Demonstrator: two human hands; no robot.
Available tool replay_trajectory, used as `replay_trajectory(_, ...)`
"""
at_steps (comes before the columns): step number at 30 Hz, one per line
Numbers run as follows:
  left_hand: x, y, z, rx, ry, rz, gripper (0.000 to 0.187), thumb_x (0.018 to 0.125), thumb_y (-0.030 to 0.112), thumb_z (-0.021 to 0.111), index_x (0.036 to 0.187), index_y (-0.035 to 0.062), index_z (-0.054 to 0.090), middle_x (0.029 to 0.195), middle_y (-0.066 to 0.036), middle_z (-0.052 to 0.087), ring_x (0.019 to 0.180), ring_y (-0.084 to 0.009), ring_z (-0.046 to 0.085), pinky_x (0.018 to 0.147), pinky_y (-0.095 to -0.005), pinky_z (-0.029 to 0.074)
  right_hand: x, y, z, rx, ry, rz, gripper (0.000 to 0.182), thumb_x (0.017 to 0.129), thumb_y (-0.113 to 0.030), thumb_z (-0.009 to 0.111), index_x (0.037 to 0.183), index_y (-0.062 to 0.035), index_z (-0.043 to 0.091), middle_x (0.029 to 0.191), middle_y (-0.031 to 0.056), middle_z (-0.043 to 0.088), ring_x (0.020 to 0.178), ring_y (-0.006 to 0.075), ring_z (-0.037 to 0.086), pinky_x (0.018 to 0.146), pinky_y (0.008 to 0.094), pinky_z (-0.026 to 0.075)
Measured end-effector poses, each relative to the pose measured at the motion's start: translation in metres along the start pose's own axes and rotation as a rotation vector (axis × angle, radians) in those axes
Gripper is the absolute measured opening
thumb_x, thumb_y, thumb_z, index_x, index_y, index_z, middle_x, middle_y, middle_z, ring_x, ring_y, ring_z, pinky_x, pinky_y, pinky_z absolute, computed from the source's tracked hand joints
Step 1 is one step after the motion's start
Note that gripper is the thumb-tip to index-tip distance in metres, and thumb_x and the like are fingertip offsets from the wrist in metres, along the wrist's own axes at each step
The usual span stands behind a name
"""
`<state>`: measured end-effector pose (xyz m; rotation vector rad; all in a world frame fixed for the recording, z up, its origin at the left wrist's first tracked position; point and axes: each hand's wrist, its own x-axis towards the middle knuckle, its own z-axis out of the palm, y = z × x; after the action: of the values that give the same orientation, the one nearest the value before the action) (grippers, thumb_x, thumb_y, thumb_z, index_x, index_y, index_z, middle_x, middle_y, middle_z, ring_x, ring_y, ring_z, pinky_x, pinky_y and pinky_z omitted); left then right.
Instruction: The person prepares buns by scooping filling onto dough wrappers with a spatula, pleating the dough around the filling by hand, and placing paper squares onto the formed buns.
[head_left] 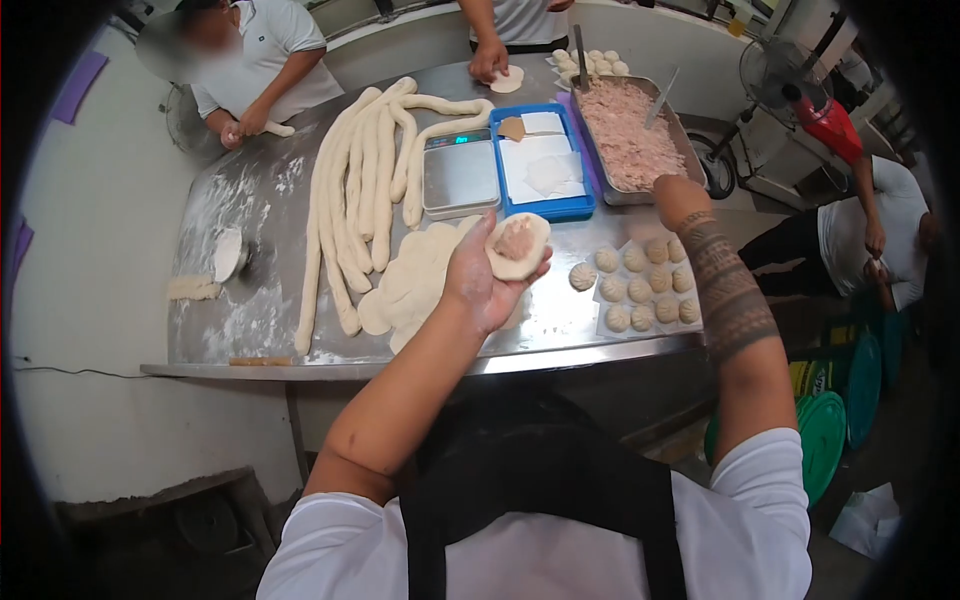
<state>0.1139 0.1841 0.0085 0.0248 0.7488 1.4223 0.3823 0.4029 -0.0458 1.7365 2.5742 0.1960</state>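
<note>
My left hand (485, 275) cups a round dough wrapper (538, 238) with a lump of pink meat filling (516, 241) on it. The palm faces up, over a pile of overlapping flat dough rounds (415, 285). At the near corner of a metal tray of minced meat filling (630, 135), my right hand (682, 200) is closed; its fingertips, and anything in them, are hidden. A flat metal spatula (661, 98) stands in the meat farther back. Pleated buns (640, 290) sit in rows on white paper to the right of my left hand.
Long dough ropes (345, 200), a digital scale (461, 175) and a blue tray (545, 205) with papers occupy the middle of the steel table (270, 290). A flour scoop (229, 254) lies left. Co-workers' hands (488, 62) handle dough opposite. Green tubs (822, 445) stand right.
</note>
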Motion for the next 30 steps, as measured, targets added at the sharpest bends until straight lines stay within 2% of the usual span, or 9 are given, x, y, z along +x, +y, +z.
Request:
replay_trajectory(1,-0.003,0.001,-0.011,-0.025,-0.036,0.01,0.044,0.109,0.036,0.048,0.13,-0.0024,0.053,0.125,-0.017,0.063,0.117,-0.0271,0.064,0.107,-0.042,0.05,0.005,-0.01,0.004,-0.012,-0.004,0.037,0.02,0.09,-0.013,0.058,0.096,-0.0047,0.076,0.1,0.0187,0.074,0.094,0.035,0.073,0.083,0.0471,0.058)
replay_trajectory(4,-0.028,0.016,-0.031,0.034,-0.05,0.037,0.039,0.108,0.032,0.051,0.129,-0.0008,0.054,0.124,-0.015,0.064,0.117,-0.0259,0.064,0.106,-0.0418,0.05,-0.015,-0.039,0.002,-0.112,0.314,-0.137,0.02,0.092,-0.013,0.059,0.094,-0.003,0.076,0.099,0.0207,0.074,0.092,0.0344,0.073,0.082,0.0469,0.057)
replay_trajectory(9,-0.072,0.049,-0.076,0.084,-0.059,0.069,0.037,0.107,0.022,0.054,0.134,-0.002,0.051,0.129,-0.016,0.062,0.122,-0.0272,0.062,0.111,-0.0399,0.047,-0.114,-0.156,-0.05,0.972,0.121,-0.03,0.02,0.095,-0.017,0.067,0.094,0.0014,0.073,0.085,0.0207,0.072,0.079,0.0336,0.07,0.074,0.0421,0.054)
replay_trajectory(12,-0.109,0.073,-0.086,-0.091,-0.146,0.013,0.042,0.104,0.014,0.057,0.141,-0.0044,0.047,0.135,-0.017,0.06,0.127,-0.0288,0.06,0.113,-0.0396,0.046,-0.182,-0.227,-0.085,1.289,-0.052,0.067,0.024,0.096,-0.019,0.071,0.097,0.0049,0.074,0.082,0.0096,0.073,0.075,0.0132,0.064,0.069,0.031,0.052)
replay_trajectory(14,-0.129,0.083,-0.106,0.096,-0.214,0.046,0.045,0.103,0.01,0.057,0.144,-0.0054,0.044,0.138,-0.018,0.058,0.13,-0.029,0.058,0.115,-0.0403,0.045,-0.215,-0.271,-0.099,1.506,-0.088,0.131,0.025,0.097,-0.02,0.072,0.1,0.0048,0.074,0.084,0.0067,0.072,0.077,0.0108,0.062,0.071,0.0279,0.051)
replay_trajectory(18,-0.177,0.105,-0.144,0.346,-0.31,0.136,0.049,0.102,0.006,0.056,0.147,-0.0058,0.04,0.141,-0.018,0.057,0.131,-0.0284,0.058,0.114,-0.0413,0.046,-0.263,-0.346,-0.118,1.655,-0.025,0.129,0.025,0.096,-0.02,0.073,0.104,0.0045,0.074,0.085,0.005,0.072,0.079,0.0095,0.061,0.074,0.0269,0.05)
replay_trajectory(22,-0.232,0.13,-0.164,0.398,-0.295,0.049,0.046,0.1,0.002,0.059,0.144,-0.0043,0.045,0.134,-0.015,0.06,0.124,-0.0233,0.061,0.109,-0.0372,0.049,-0.3,-0.402,-0.138,1.653,-0.001,0.193,0.022,0.097,-0.017,0.071,0.099,0.0045,0.072,0.086,0.0037,0.071,0.08,0.0086,0.06,0.073,0.0275,0.049)
replay_trajectory(28,-0.272,0.149,-0.205,0.616,-0.346,0.057,0.043,0.099,0.002,0.06,0.14,-0.0042,0.049,0.129,-0.013,0.062,0.117,-0.0199,0.063,0.104,-0.0356,0.051,-0.347,-0.438,-0.162,1.328,0.193,-0.015,0.022,0.097,-0.018,0.07,0.095,0.004,0.07,0.082,0.003,0.069,0.077,0.0077,0.058,0.07,0.0274,0.048)
replay_trajectory(30,-0.287,0.154,-0.21,0.561,-0.36,0.019,0.04,0.099,0.004,0.061,0.137,-0.0039,0.051,0.126,-0.011,0.063,0.114,-0.0176,0.063,0.101,-0.0338,0.052,-0.358,-0.445,-0.168,1.374,0.127,0.027,0.021,0.097,-0.017,0.069,0.095,0.0034,0.07,0.081,0.0028,0.068,0.076,0.0076,0.057,0.07,0.0274,0.048)
